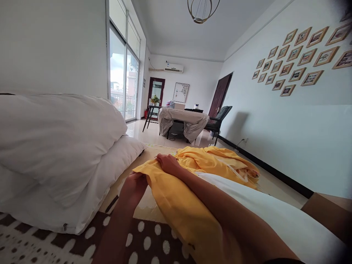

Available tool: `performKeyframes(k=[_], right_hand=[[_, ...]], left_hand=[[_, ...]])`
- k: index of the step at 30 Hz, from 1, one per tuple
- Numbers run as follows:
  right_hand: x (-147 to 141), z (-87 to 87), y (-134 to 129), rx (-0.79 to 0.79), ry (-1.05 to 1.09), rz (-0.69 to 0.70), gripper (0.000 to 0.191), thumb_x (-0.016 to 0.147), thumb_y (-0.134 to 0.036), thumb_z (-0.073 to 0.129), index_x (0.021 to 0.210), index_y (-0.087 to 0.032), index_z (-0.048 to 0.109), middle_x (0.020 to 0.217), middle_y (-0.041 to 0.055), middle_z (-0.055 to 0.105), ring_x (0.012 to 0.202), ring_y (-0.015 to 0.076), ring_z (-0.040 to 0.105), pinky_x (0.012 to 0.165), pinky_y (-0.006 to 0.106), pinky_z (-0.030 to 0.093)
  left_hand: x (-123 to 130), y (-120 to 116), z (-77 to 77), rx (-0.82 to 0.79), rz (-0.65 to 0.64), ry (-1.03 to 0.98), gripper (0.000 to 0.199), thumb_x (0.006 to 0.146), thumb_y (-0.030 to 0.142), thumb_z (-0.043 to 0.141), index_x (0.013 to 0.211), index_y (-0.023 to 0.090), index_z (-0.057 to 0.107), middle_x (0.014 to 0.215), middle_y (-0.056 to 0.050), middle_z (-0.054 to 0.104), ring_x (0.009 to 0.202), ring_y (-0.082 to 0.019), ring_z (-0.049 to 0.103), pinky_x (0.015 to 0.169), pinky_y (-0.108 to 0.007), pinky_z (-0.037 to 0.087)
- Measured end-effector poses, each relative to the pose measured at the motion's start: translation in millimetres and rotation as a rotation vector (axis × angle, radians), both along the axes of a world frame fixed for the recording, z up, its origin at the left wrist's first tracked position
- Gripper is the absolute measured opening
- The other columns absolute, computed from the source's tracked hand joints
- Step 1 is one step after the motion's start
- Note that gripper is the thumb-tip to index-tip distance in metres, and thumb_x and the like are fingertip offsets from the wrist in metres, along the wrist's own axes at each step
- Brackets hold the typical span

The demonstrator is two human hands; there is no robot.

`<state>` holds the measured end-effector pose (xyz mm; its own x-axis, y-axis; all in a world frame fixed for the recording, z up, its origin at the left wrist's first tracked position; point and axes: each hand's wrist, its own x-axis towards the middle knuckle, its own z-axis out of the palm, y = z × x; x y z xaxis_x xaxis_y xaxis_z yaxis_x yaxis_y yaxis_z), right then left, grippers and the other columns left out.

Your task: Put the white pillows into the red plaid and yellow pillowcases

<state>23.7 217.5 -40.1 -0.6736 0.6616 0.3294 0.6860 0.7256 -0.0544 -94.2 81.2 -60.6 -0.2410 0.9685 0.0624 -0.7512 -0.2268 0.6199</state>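
Observation:
A length of yellow bedding fabric point(176, 198) runs from the far side toward me. My left hand point(134, 189) is closed at its near-left corner, fingers partly tucked beneath the cloth. My right hand point(168, 164) lies across the upper edge just beyond, with its fingers curled and pinching the fabric. More of the yellow fabric is bunched in a heap point(209, 159) past my right forearm. A smooth white quilt or pad point(264, 205) stretches along under and beside my right arm.
Large white pillows or folded bedding point(55, 146) are piled at left. Below lies a brown and cream dotted rug point(147, 242). A cardboard box point(330, 212) stands at the right edge. Farther back are a covered table point(187, 115) and a black chair point(220, 119).

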Motion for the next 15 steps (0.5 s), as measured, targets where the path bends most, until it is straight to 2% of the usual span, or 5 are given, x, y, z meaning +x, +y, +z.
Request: performKeyframes(k=[2,5,7,12,15], right_hand=[[2.2,0.3,0.9,0.012,-0.019,-0.033,0.026,0.099,-0.033,0.041,0.103,-0.016,0.060,0.085,0.0029,0.064,0.074,0.0158,0.059,0.075,0.033,0.045],[8.3,13.6,5.2,0.053,-0.018,-0.046,0.026,0.098,-0.029,0.039,0.110,-0.016,0.057,0.088,0.0049,0.065,0.078,0.0187,0.060,0.077,0.035,0.043],[11.8,23.8,7.2,0.081,-0.002,-0.029,0.026,0.097,-0.021,0.036,0.113,-0.016,0.056,0.094,0.0088,0.066,0.085,0.0219,0.059,0.083,0.037,0.039],[13.2,36.1,3.3,0.050,0.015,0.098,0.022,0.092,-0.013,0.040,0.102,-0.015,0.059,0.108,0.0155,0.064,0.106,0.0246,0.053,0.096,0.038,0.030],[13.9,39.5,1.4,-0.067,0.006,0.192,0.020,0.089,-0.014,0.048,0.106,-0.013,0.059,0.112,0.0140,0.063,0.107,0.0221,0.054,0.095,0.035,0.035]], left_hand=[[-2.7,0.0,3.3,-0.032,-0.022,-0.095,0.037,0.067,0.005,0.054,0.100,0.014,0.068,0.069,-0.004,0.067,0.062,-0.016,0.062,0.061,-0.025,0.050],[-4.3,-0.3,4.1,-0.043,-0.021,-0.171,0.036,0.072,0.003,0.050,0.102,0.012,0.067,0.060,0.000,0.061,0.048,-0.011,0.053,0.049,-0.020,0.045],[-4.7,-1.1,3.6,-0.020,-0.034,-0.173,0.036,0.074,0.004,0.049,0.104,0.014,0.068,0.061,0.000,0.061,0.051,-0.011,0.055,0.052,-0.020,0.047],[-5.5,-3.1,4.1,0.015,-0.107,-0.116,0.038,0.079,0.004,0.047,0.107,0.018,0.068,0.090,-0.006,0.071,0.080,-0.017,0.065,0.070,-0.024,0.053],[-4.5,-1.6,4.3,-0.015,-0.071,-0.135,0.034,0.081,0.005,0.045,0.102,0.017,0.069,0.086,-0.005,0.071,0.076,-0.017,0.065,0.069,-0.025,0.053]])
